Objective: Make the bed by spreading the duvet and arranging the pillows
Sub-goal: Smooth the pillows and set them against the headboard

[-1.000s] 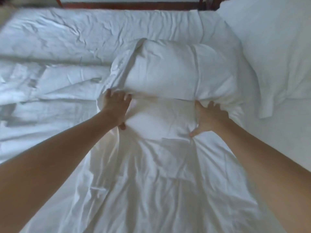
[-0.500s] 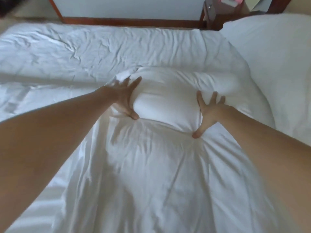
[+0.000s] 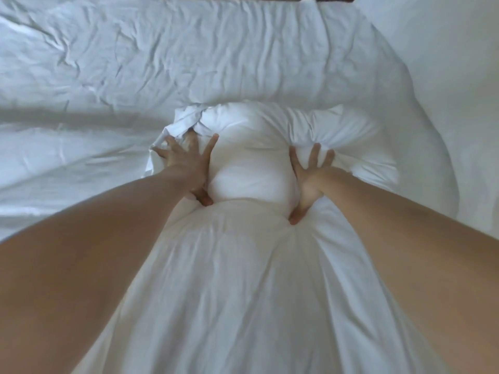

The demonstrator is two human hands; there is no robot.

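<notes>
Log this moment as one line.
step: shaping pillow | left hand: open, pressing | right hand: open, pressing | duvet: bunched

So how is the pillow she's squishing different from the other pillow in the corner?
The middle pillow is bunched and dented, pressed by the left hand and right hand; the corner pillow looks smooth and untouched. The middle pillow shows whole; the corner pillow is cut off by the picture's edge. Both are white.
</notes>
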